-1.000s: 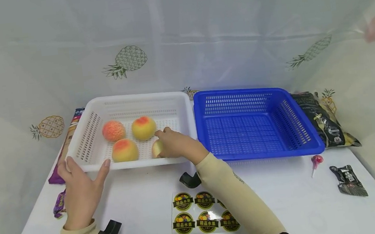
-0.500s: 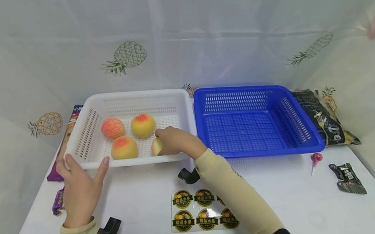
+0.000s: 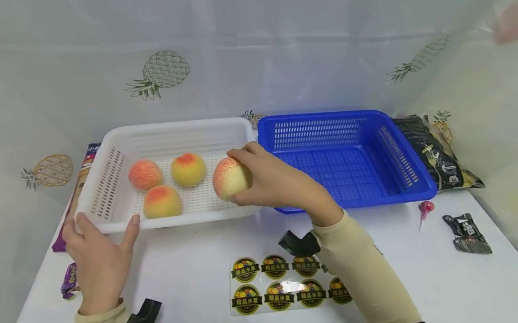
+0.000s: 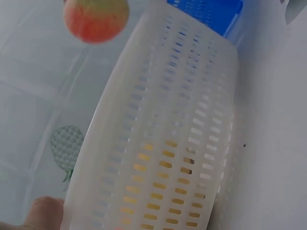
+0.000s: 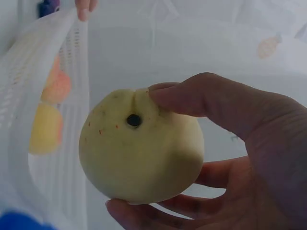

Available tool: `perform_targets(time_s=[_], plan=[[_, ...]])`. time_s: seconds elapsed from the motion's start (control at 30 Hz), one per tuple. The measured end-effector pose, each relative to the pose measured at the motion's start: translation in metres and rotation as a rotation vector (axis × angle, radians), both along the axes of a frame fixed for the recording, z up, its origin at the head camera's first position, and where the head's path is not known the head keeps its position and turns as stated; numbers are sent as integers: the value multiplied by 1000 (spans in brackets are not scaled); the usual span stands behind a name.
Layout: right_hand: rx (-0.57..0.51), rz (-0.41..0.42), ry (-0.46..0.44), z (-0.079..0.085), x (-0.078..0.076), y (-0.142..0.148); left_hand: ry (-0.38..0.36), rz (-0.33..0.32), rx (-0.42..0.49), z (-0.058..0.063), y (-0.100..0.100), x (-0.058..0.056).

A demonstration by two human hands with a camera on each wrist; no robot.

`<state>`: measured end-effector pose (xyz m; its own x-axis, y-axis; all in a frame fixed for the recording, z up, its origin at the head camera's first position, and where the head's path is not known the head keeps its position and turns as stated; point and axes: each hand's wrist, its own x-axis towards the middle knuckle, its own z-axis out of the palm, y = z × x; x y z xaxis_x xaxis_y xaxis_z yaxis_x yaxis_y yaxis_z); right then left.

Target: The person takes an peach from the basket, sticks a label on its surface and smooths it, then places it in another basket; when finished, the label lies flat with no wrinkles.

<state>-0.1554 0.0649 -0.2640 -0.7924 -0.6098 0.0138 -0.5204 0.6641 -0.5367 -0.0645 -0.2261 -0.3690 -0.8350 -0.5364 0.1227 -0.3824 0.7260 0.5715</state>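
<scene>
My right hand (image 3: 272, 178) holds a peach (image 3: 231, 178) with thumb and fingers, above the right part of the white basket (image 3: 189, 219). In the right wrist view the pale underside of this peach (image 5: 139, 153) shows a small dark hole. My left hand (image 3: 102, 259) grips the white basket's front left corner, thumb over the front rim. Three more peaches lie in that basket: a reddish one (image 3: 145, 174), a yellow one with a red top (image 3: 188, 169) and another yellow one (image 3: 162, 201) nearest the front. In the left wrist view, a fingertip (image 4: 45, 213) shows at the rim.
A blue basket (image 3: 341, 205) stands right beside the white one. A sticker sheet (image 3: 269, 290) lies on the white table in front. Farther right are a black snack bag (image 3: 436, 157), a lollipop (image 3: 425, 208) and a black wrapped snack (image 3: 469, 234). A purple wrapper (image 3: 69, 281) lies at left.
My right hand has lifted the peach from the white basket's floor and shifted slightly right with it. The left hand stays at the basket's corner. The head view has moved a little.
</scene>
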Motion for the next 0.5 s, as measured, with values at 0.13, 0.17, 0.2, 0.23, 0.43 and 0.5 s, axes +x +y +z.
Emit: perform_targets(time_s=[0.13,0.17,0.2,0.23,0.43,0.5], plan=[[-66,-15,75,4,20,36,123,-6,-69,-3,7,1],[-82,-15,89,3,26,46,150,-13,-82,-4,9,1],[-97,-13,97,3,31,56,173,-27,-94,-4,11,2],[-108,-17,103,2,36,65,190,-40,-104,-5,13,2],[-119,-67,88,-8,68,120,173,-81,-134,-5,19,3],[-96,-65,81,-16,78,137,165,-80,-136,-6,19,3]])
